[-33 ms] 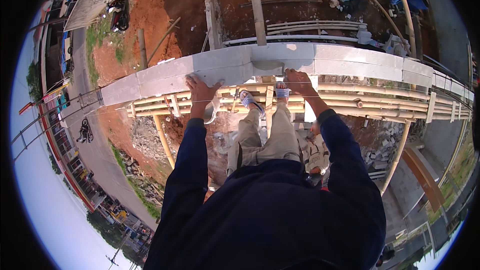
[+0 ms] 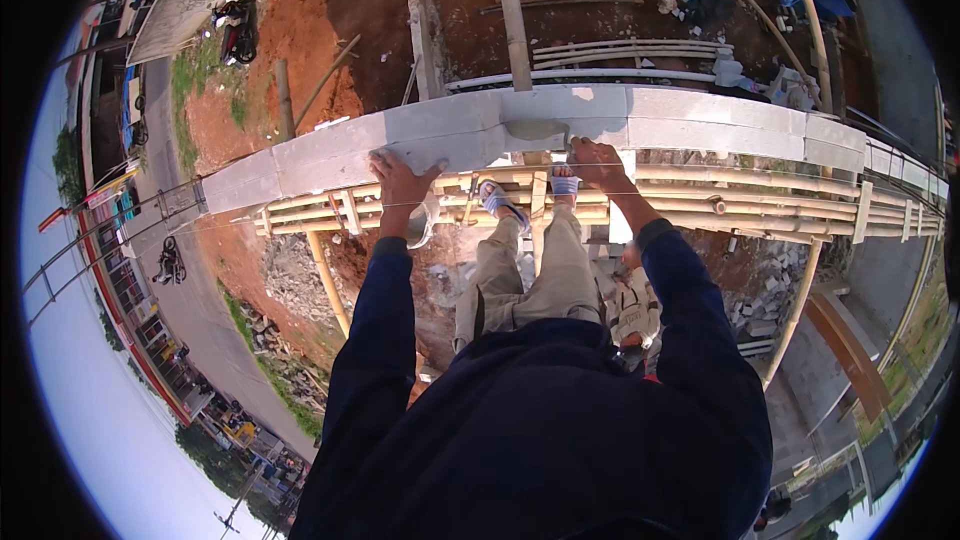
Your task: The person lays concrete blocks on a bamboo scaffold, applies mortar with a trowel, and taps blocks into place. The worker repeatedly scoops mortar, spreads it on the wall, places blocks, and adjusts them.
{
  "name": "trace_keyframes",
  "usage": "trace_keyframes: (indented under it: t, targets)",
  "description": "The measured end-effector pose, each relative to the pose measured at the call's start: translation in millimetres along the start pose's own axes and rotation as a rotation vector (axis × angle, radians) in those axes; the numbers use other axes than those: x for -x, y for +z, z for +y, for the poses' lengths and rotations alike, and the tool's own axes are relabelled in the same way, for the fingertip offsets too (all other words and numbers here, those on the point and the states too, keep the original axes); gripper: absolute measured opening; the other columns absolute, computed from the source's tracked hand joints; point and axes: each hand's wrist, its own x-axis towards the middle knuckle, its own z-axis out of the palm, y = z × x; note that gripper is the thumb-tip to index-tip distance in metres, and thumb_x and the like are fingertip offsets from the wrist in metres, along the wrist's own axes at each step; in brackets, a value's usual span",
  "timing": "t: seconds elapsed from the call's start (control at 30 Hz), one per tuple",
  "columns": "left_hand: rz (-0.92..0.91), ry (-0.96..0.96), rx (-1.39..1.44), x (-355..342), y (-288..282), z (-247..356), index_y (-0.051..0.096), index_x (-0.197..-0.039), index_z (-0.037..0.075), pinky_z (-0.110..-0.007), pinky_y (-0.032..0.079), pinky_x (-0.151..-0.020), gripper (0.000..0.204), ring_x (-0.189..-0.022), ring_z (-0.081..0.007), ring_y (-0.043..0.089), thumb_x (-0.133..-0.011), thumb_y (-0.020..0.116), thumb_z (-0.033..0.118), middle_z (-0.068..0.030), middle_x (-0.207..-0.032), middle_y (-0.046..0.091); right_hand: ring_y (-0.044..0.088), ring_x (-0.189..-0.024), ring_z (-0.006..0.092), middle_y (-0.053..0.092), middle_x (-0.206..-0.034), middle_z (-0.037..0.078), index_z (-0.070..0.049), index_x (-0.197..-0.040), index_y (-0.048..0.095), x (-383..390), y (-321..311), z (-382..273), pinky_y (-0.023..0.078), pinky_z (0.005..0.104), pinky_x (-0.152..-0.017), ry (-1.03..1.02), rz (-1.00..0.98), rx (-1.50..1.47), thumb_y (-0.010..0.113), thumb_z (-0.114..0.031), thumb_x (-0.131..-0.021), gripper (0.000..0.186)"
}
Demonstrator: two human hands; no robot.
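Observation:
My left hand (image 2: 402,183) rests against the near side of a pale grey block wall (image 2: 400,135), its fingers spread and thumb apart. To the right, the fingers of my right hand (image 2: 600,164) are closed at the wall's near edge. They grip what appears to be a trowel; its dull grey blade (image 2: 535,132) lies against the blocks, and its handle is hidden in my hand. A thin string runs along the wall near both hands. Below my left hand, a pale rounded container (image 2: 424,220) shows partly.
My sandalled feet (image 2: 495,200) stand on bamboo scaffolding (image 2: 690,196) beside the wall. Another person (image 2: 634,312) is below, between my legs and right arm. Broken blocks (image 2: 765,305) lie lower right. Red soil and poles (image 2: 512,15) lie beyond the wall; a road (image 2: 200,310) runs left.

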Motion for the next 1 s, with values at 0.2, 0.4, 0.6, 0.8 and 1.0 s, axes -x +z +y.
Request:
trace_keyframes:
  t: [0.2, 0.4, 0.6, 0.8, 1.0]
  targets:
    - [-0.006, -0.023, 0.037, -7, 4, -9, 0.010, -0.154, -0.023, -0.062, 0.018, -0.125, 0.146, -0.151, -0.0648, 0.005, -0.073, 0.078, 0.078, -0.0510, -0.159, 0.001, 0.072, -0.094, 0.0324, 0.067, -0.108, 0.015, -0.004, -0.121, 0.056, 8, -76, -24, 0.060, 0.0428, -0.079, 0.054, -0.199, 0.320, 0.068, -0.035, -0.091, 0.044]
    - [0.006, -0.017, 0.014, -13, 9, -18, 0.008, -0.155, -0.021, -0.062, 0.020, -0.124, 0.147, -0.151, -0.0647, 0.003, -0.073, 0.078, 0.078, -0.0493, -0.160, 0.000, 0.068, -0.101, 0.0384, 0.065, -0.113, 0.018, -0.004, -0.124, 0.052, 38, -96, 7, 0.057, 0.0491, -0.084, 0.116, -0.198, 0.265, 0.061, -0.030, -0.097, 0.039]
    - [0.014, 0.008, -0.008, -15, 10, -16, 0.004, -0.153, -0.023, -0.063, 0.018, -0.125, 0.147, -0.151, -0.0648, 0.003, -0.075, 0.077, 0.078, -0.0508, -0.159, 0.001, 0.069, -0.096, 0.0410, 0.065, -0.109, 0.019, -0.006, -0.122, 0.055, 55, -113, 31, 0.058, 0.0506, -0.080, 0.068, -0.078, 0.230, 0.061, -0.028, -0.095, 0.036]
    - [0.011, 0.001, 0.011, -14, 10, -20, 0.003, -0.153, -0.023, -0.062, 0.018, -0.125, 0.147, -0.151, -0.0646, 0.003, -0.076, 0.077, 0.078, -0.0507, -0.159, 0.001, 0.069, -0.094, 0.0391, 0.065, -0.108, 0.018, -0.006, -0.118, 0.054, 72, -145, 51, 0.058, 0.0496, -0.076, 0.132, -0.075, 0.270, 0.062, -0.027, -0.095, 0.033]
    - [0.024, 0.009, 0.006, -16, 11, -18, 0.004, -0.154, -0.023, -0.061, 0.018, -0.125, 0.145, -0.151, -0.0645, 0.003, -0.076, 0.077, 0.075, -0.0503, -0.160, 0.001, 0.069, -0.089, 0.0407, 0.065, -0.110, 0.015, -0.007, -0.122, 0.053, 88, -160, 73, 0.057, 0.0507, -0.071, 0.113, -0.008, 0.308, 0.060, -0.024, -0.096, 0.031]
